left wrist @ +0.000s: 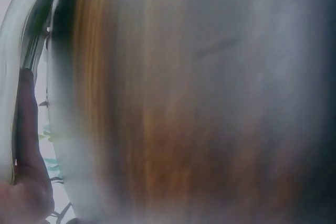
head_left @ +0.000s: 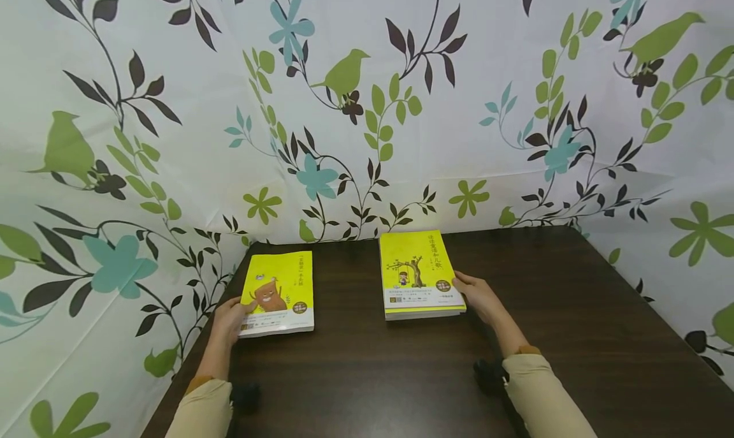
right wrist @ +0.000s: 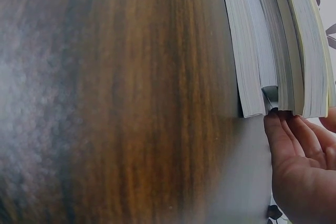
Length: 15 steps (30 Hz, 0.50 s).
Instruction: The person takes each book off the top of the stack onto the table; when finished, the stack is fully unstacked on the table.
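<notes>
On the left, my left hand (head_left: 227, 317) grips a thin yellow-and-white book (head_left: 278, 288) by its left edge. The thumb lies on the cover, over a brown cartoon figure, and a finger shows under the book in the left wrist view. To the right stands a stack of books (right wrist: 290, 51), its top one a yellow book (head_left: 418, 269) with a tree and a child on a swing. My right hand (head_left: 480, 296) is at the stack's right side. In the right wrist view its fingertips touch the page edges, and the thumb is partly out of frame.
A dark brown wooden table (head_left: 344, 380) lies under both hands. Its back edge meets a white cloth (head_left: 367, 196) printed with leaves, birds and flowers, which also runs down both sides. Dark wooden surface lies between the book and the stack.
</notes>
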Each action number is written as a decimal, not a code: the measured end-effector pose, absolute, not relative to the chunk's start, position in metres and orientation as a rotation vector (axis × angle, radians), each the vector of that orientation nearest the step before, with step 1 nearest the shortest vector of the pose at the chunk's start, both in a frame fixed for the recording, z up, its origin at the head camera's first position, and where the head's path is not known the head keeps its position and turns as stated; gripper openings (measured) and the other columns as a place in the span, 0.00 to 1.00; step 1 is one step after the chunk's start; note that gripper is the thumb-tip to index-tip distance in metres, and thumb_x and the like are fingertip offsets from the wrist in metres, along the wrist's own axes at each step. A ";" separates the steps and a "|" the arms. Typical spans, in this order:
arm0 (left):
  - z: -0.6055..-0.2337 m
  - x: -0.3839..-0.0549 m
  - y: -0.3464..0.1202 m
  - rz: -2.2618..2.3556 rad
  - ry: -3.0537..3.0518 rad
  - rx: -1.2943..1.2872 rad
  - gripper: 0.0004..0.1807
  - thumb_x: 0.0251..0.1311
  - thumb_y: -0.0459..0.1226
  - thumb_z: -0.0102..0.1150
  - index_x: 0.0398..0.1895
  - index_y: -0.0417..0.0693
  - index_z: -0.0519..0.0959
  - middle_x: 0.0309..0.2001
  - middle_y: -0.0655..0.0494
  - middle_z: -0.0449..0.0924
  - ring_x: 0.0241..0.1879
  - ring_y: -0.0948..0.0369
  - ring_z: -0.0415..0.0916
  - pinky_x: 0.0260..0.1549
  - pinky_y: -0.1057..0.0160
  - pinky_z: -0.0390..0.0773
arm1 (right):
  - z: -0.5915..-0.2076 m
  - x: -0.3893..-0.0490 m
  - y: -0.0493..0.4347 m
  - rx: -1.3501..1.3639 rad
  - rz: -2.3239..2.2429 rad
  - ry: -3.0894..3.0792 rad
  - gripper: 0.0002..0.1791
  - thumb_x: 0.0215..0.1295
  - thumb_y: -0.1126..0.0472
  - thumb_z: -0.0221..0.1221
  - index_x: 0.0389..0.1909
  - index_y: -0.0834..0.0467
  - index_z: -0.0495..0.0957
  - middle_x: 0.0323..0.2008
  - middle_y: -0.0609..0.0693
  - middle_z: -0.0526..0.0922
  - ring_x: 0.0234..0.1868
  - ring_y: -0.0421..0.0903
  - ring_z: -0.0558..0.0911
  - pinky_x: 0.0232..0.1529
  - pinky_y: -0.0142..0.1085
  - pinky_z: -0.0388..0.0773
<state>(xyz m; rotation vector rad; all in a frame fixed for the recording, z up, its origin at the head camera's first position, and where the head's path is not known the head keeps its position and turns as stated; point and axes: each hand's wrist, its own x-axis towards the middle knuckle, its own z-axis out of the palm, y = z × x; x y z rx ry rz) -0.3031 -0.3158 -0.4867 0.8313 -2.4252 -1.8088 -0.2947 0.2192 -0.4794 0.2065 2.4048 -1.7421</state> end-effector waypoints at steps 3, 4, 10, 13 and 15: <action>-0.487 -0.308 -0.321 -1.756 -2.466 0.835 0.37 0.66 0.39 0.55 0.73 0.32 0.55 0.58 0.36 0.66 0.43 0.54 0.70 0.32 0.66 0.72 | -0.479 -0.294 0.218 0.214 -1.735 2.409 0.33 0.76 0.50 0.46 0.75 0.61 0.54 0.65 0.65 0.70 0.49 0.51 0.77 0.59 0.48 0.73; -0.487 -0.309 -0.323 -1.742 -2.474 0.844 0.37 0.66 0.39 0.55 0.73 0.31 0.56 0.59 0.36 0.66 0.45 0.53 0.69 0.33 0.65 0.72 | -0.479 -0.294 0.218 0.217 -1.738 2.406 0.33 0.76 0.50 0.46 0.75 0.61 0.54 0.65 0.65 0.70 0.50 0.52 0.77 0.60 0.50 0.72; -0.483 -0.318 -0.327 -1.661 -2.561 0.862 0.38 0.67 0.42 0.55 0.73 0.32 0.54 0.65 0.33 0.61 0.53 0.47 0.64 0.47 0.55 0.69 | -0.479 -0.295 0.219 0.209 -1.747 2.403 0.33 0.77 0.51 0.46 0.75 0.61 0.53 0.66 0.65 0.70 0.52 0.52 0.76 0.63 0.52 0.70; -0.481 -0.322 -0.328 -1.647 -2.599 0.815 0.39 0.66 0.43 0.56 0.73 0.32 0.55 0.66 0.32 0.60 0.55 0.46 0.63 0.52 0.52 0.68 | -0.478 -0.295 0.220 0.207 -1.746 2.410 0.33 0.77 0.51 0.46 0.76 0.61 0.53 0.66 0.64 0.70 0.50 0.51 0.77 0.61 0.49 0.72; -0.480 -0.324 -0.328 -1.635 -2.620 0.781 0.39 0.66 0.44 0.56 0.73 0.31 0.55 0.67 0.31 0.59 0.56 0.46 0.63 0.54 0.51 0.68 | -0.478 -0.295 0.219 0.207 -1.751 2.407 0.33 0.77 0.50 0.46 0.76 0.60 0.53 0.66 0.64 0.70 0.50 0.51 0.77 0.59 0.46 0.73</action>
